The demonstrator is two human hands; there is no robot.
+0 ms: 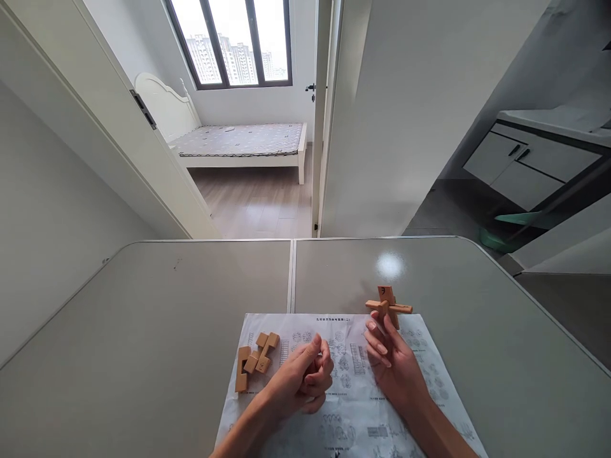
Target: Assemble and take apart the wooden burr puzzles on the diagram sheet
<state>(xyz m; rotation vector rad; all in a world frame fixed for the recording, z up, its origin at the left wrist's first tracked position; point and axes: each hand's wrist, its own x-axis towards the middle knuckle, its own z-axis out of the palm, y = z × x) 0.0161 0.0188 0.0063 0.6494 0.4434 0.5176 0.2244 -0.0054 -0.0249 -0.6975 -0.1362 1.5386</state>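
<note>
A partly joined wooden burr puzzle (387, 305), its crossed bars marked with a dark character on one end, is pinched upright in the fingertips of my right hand (394, 369). The right palm faces left. My left hand (308, 375) is loosely closed, thumb over curled fingers, and no piece shows in it. Left of it, notched loose wooden puzzle pieces (262, 353) lie against each other on the paper. One upright-looking notched piece (242, 370) sits at their left side. Both hands are above a printed instruction sheet (356, 407) with small diagrams; my forearms cover parts of it.
The sheet lies on a grey table (143, 350) with a pale seam (292, 273) down its middle and rounded far corners. Beyond stand a door frame, a bed (243, 140) under a window, and a white cabinet (529, 162) at the right.
</note>
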